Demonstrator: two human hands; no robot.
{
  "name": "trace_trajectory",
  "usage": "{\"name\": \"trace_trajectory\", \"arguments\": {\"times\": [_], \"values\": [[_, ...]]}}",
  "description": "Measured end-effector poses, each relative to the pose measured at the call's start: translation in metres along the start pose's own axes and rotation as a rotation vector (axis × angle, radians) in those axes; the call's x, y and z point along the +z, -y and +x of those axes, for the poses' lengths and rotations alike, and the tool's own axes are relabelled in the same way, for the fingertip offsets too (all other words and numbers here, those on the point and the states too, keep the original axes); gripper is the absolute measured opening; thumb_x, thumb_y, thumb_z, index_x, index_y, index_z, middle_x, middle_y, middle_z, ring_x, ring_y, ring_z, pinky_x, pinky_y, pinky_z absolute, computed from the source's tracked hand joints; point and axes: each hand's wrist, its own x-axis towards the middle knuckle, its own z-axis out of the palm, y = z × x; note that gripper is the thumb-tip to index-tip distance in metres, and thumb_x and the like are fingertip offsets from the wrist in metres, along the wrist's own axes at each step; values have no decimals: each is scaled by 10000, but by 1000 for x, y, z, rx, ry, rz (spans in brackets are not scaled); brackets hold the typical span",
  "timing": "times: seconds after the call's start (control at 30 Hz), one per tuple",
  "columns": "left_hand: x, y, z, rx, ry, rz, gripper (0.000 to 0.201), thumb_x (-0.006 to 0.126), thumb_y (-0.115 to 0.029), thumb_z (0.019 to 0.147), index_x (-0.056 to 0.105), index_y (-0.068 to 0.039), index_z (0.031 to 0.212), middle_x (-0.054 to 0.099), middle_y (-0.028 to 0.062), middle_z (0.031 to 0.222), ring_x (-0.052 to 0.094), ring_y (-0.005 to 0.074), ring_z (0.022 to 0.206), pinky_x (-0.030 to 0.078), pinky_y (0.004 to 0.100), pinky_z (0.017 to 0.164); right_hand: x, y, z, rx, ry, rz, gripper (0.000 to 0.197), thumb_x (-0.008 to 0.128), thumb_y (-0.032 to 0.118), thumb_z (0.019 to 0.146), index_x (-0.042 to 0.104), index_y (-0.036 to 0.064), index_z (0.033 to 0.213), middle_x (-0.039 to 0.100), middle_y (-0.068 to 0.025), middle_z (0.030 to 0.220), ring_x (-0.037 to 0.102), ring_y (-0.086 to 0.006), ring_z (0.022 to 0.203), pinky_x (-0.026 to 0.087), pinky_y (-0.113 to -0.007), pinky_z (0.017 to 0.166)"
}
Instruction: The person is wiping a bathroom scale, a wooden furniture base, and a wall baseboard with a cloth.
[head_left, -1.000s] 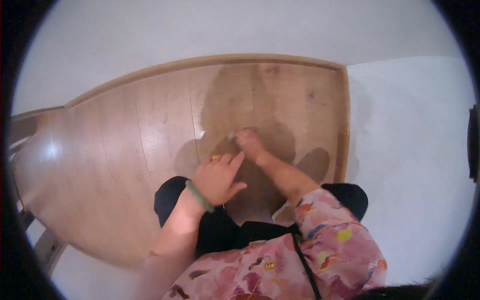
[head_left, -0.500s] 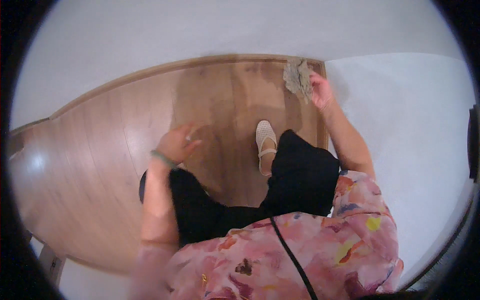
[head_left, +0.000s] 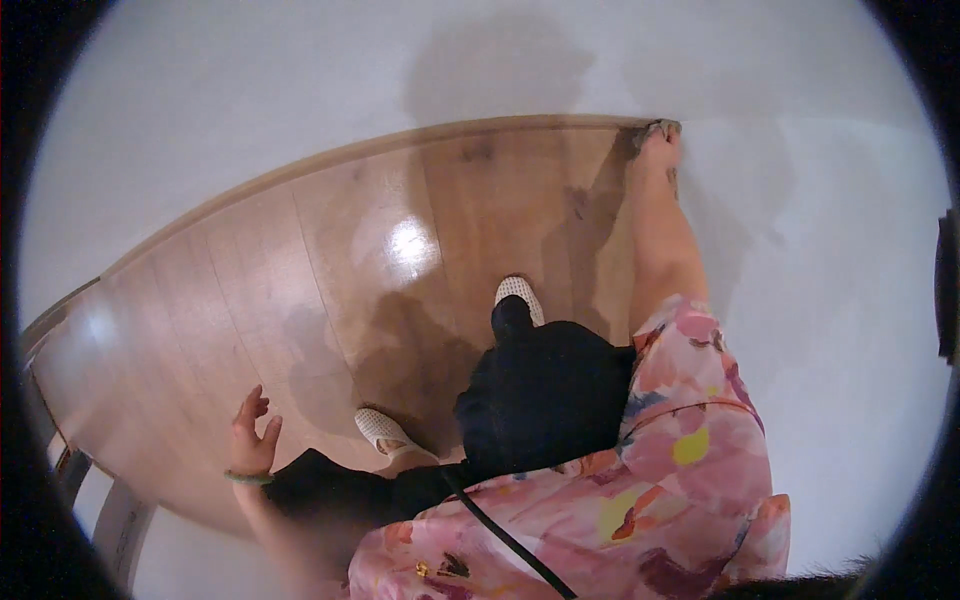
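My right arm stretches far forward to the corner where the two walls meet. There my right hand is closed on a crumpled grey-brown cloth and presses it at the end of the wooden baseboard. Most of the cloth is hidden behind the fingers. My left hand, with a green bracelet at the wrist, hangs free above the floor at the left. Its thumb stands apart from the fingers, and nothing is in it.
Wood-plank flooring spreads ahead and to the left, with bright reflections. White walls rise in front and at the right. My feet wear white perforated shoes. A grey frame-like edge stands at the lower left.
My right hand has pushed the cloth further forward into the corner. My left hand has swung back and to the left. My body leans further forward, and the second shoe now shows.
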Motion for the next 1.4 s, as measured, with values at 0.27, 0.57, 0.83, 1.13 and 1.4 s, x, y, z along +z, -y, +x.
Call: {"name": "trace_trajectory", "arguments": {"times": [0.27, 0.57, 0.83, 1.13, 1.4], "values": [[-2, 15, 11, 50, -48, -8, 563, 631, -47, 746, 434, -12, 1272, 597, 202, 1020, 587, 310, 939, 463, 387, 824, 86, 43, -77, -96, -118, -853, 383, 559, 43, 719, 607, -26, 1092, 634, -226, 976, 625, -333, 884, 485, -390, 784], [-5, -12, 16, 226, -84, 47, 586, 647, -61, 733, 429, -16, 1275, 574, 220, 1078, 566, 346, 982, 456, 394, 827, 96, 67, -163, -346, 117, -1012, 377, 560, 81, 734, 591, -17, 1096, 574, -259, 1012, 591, -378, 895, 479, -435, 794], [-29, -14, -25, 323, -76, 83, 590, 658, -136, 735, 429, 6, 1260, 558, 223, 1083, 541, 391, 977, 449, 409, 826, 92, 52, -263, -400, 145, -884, 312, 557, 50, 747, 616, -24, 1045, 578, -245, 941, 579, -374, 866, 461, -438, 736], [-23, -39, -52, 282, -87, 75, 612, 680, -156, 715, 437, 3, 1255, 551, 216, 1071, 526, 389, 976, 442, 416, 823, 116, 64, -341, 124, 497, -761, 434, 544, 37, 772, 512, -5, 1202, 481, -217, 1103, 533, -333, 972, 465, -367, 801], [18, -94, -73, 297, -115, 49, 636, 696, -175, 699, 434, 27, 1243, 543, 235, 1123, 513, 400, 1045, 419, 414, 892, 151, 88, -375, 297, 385, -891, 509, 517, 136, 819, 347, -17, 1274, 418, -177, 1194, 491, -275, 1046, 430, -321, 868]]}}
